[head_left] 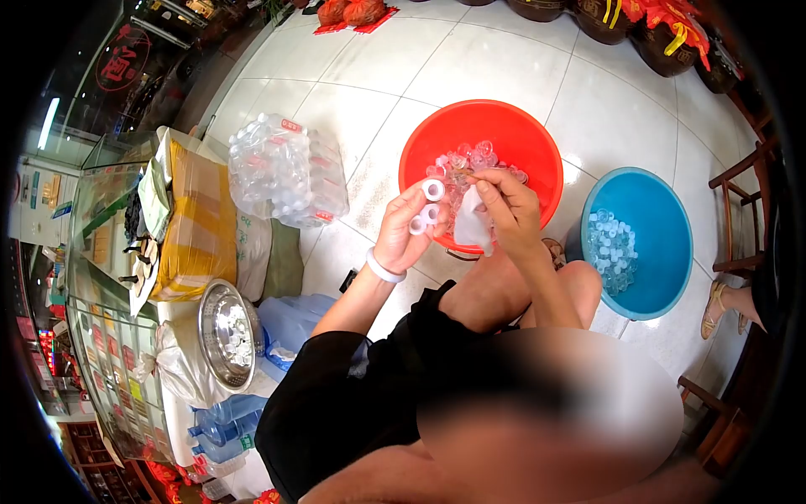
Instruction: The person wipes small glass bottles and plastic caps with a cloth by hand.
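Note:
My left hand [401, 231], with a white bangle at its wrist, holds several white ring-shaped caps [433, 191] between its fingers. In a pinch, my right hand [514, 210] grips a thin white cloth [473, 228] that hangs down from the fingertips. Both hands are over the near part of a red tub [424, 139]. Small clear bottle-like pieces [482, 154] lie heaped in that tub, partly hidden by the hands and cloth. To the right, a blue tub [663, 273] contains small clear pieces with white tops [612, 242].
At left, a metal colander [207, 349] holds white pieces, near blue water jugs [222, 428] and a taped cardboard box [197, 218]. Shrink-wrapped bottles [285, 172] stand on the tiles. Another person's foot [714, 311] and a wooden chair [743, 197] are at right; dark jars [600, 21] line the back.

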{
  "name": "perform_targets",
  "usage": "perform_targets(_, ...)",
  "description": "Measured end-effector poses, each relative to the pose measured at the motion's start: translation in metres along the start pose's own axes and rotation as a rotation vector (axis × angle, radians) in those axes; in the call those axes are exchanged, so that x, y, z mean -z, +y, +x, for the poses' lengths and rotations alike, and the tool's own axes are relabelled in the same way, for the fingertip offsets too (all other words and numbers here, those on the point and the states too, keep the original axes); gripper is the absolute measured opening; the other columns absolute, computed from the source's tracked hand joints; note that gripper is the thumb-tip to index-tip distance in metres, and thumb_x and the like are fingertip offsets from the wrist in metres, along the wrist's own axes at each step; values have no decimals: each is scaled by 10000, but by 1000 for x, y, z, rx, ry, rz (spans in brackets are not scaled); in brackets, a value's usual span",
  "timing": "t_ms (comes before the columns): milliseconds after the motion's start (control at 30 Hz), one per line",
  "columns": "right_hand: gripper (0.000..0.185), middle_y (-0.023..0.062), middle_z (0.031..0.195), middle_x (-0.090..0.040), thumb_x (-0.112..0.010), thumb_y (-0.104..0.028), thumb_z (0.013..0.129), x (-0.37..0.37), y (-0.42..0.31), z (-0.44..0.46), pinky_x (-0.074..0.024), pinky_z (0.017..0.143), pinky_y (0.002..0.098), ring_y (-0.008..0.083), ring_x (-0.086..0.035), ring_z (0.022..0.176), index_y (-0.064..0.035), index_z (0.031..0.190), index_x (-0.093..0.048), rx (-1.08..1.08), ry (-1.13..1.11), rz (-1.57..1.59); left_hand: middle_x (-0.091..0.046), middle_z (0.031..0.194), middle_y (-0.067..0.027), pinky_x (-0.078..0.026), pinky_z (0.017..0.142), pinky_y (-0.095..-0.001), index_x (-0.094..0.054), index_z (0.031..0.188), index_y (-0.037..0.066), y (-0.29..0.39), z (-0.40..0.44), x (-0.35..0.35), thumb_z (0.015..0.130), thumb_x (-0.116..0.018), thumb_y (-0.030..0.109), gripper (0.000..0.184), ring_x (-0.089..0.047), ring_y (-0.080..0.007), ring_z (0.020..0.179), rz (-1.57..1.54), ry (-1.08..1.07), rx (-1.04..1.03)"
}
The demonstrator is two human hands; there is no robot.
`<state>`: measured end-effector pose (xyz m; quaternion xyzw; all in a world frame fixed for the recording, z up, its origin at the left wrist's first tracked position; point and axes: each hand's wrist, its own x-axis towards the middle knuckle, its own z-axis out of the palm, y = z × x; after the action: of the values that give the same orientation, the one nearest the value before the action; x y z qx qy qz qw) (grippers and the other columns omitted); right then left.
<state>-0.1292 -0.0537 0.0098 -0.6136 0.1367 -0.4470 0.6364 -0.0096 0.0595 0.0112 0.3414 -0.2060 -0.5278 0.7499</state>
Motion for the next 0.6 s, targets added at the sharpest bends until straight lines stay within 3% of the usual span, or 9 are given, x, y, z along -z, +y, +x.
perform_targets(100, 131, 62, 756, -600, -504, -55, 823, -2, -5, 0, -455, 609, 206, 97, -561, 661, 17, 902, -579, -103, -32, 75, -523, 898, -85, -372, 517, -227, -448, 1130, 6, -2, 0, -3, 863, -474, 235, 353, -467, -147, 675, -109, -32, 86)
perform_targets(167, 133, 70, 774, -598, -498, -49, 824, -5, 2, 0, -463, 618, 213, 103, -566, 679, 21, 906, -575, -42, -33, 97, -520, 886, -83, -364, 507, -228, -444, 1130, 7, -5, 0, -3, 864, -467, 235, 351, -457, -145, 658, -234, -17, 170)
perform_targets(267, 134, 84, 803, -595, -489, -39, 825, -6, -1, -1, -473, 628, 227, 116, -573, 702, 28, 908, -571, 5, -51, 122, -545, 897, -92, -383, 517, -221, -443, 1145, 24, -9, 0, 1, 868, -465, 236, 349, -493, -133, 687, -197, -127, 173)
perform_targets(600, 109, 98, 743, -593, -505, -27, 804, -4, 5, -3, -453, 598, 257, 158, -582, 675, 12, 875, -577, 102, -61, -21, -541, 886, -108, -382, 510, -228, -428, 1173, 43, -6, 1, 0, 851, -496, 230, 379, -496, -153, 688, -87, -163, 119)
